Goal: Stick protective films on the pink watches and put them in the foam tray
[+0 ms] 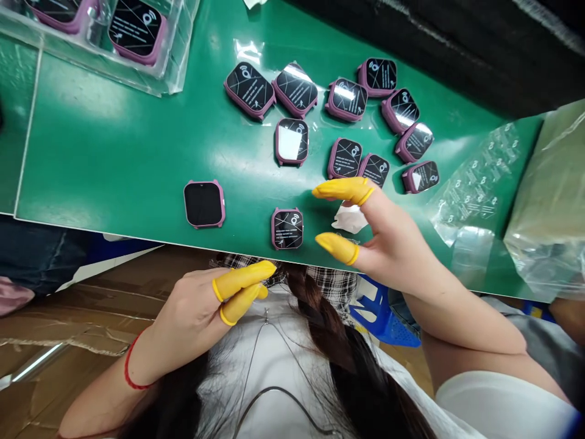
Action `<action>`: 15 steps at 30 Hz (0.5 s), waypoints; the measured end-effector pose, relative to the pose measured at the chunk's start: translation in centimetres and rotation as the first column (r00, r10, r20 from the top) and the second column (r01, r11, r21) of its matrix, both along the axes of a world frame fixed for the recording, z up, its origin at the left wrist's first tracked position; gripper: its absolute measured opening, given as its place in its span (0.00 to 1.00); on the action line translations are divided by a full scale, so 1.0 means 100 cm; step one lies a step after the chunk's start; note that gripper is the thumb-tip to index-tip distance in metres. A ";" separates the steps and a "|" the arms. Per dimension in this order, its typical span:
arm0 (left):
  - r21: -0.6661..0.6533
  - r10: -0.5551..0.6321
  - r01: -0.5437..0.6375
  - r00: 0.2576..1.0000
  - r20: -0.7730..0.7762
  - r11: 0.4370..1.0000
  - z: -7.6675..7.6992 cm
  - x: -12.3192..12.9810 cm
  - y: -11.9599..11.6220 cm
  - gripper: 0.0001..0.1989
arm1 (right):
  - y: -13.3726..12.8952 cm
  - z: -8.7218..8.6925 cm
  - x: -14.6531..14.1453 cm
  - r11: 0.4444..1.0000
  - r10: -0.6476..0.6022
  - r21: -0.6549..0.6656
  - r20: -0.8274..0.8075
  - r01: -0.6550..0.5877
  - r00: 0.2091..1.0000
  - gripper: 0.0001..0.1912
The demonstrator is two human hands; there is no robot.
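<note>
Over the table's right half, my right hand [388, 238] is open, yellow finger cots on its spread thumb and finger. Between those tips and my body lies a purple watch case [287, 229] with a printed screen film, apart from the hand. Crumpled white paper [350, 217] shows behind the right hand's gap. My left hand [196, 311] is held just off the table's near edge, its yellow-capped fingers pressed together; whatever is between them, if anything, is hidden. Above it on the table sits a purple watch case [204, 204] with a plain black screen.
Several more purple watch cases [292, 142] with printed films lie farther back on the green table [105, 164]. A clear plastic tray [176, 61] holding watch cases stands at back left. Clear film [479, 177] and a plastic-wrapped stack [548, 201] lie right; a dark box [434, 49] borders the back.
</note>
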State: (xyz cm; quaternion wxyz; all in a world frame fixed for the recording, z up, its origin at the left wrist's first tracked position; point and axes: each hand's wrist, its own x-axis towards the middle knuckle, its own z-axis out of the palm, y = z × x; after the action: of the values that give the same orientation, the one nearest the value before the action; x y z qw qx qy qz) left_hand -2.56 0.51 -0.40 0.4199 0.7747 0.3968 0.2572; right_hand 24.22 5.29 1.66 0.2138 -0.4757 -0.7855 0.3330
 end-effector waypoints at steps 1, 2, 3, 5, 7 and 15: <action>-0.017 0.003 -0.003 1.000 0.009 1.000 -0.001 -0.001 -0.001 0.13 | -0.001 -0.001 -0.001 0.998 0.054 0.018 0.053 -0.055 0.997 0.26; -0.039 0.009 -0.008 1.000 0.021 0.999 -0.002 -0.001 -0.002 0.14 | -0.001 -0.003 -0.003 0.994 0.099 0.034 0.103 -0.103 0.990 0.29; -0.065 0.020 -0.018 0.999 0.032 0.998 -0.003 -0.001 -0.003 0.16 | -0.002 -0.005 -0.006 0.989 0.132 0.050 0.146 -0.140 0.980 0.32; -0.133 0.056 -0.048 0.997 0.052 0.990 -0.005 -0.003 -0.006 0.21 | -0.003 -0.009 -0.014 0.980 0.161 0.085 0.209 -0.182 0.965 0.35; -0.223 0.109 -0.086 0.990 0.092 0.971 -0.006 -0.005 -0.009 0.26 | -0.004 -0.014 -0.021 0.971 0.162 0.132 0.241 -0.198 0.957 0.35; -0.320 0.330 -0.204 0.848 0.414 0.925 -0.007 -0.016 -0.014 0.42 | 0.007 -0.009 -0.020 0.912 -0.016 0.376 0.429 -0.163 0.903 0.28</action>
State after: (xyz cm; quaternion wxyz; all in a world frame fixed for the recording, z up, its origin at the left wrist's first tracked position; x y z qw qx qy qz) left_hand -4.14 -0.91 -1.12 0.5609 0.5651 0.4212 0.4344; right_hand 22.17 6.04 0.75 0.1188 -0.4514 -0.8823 0.0609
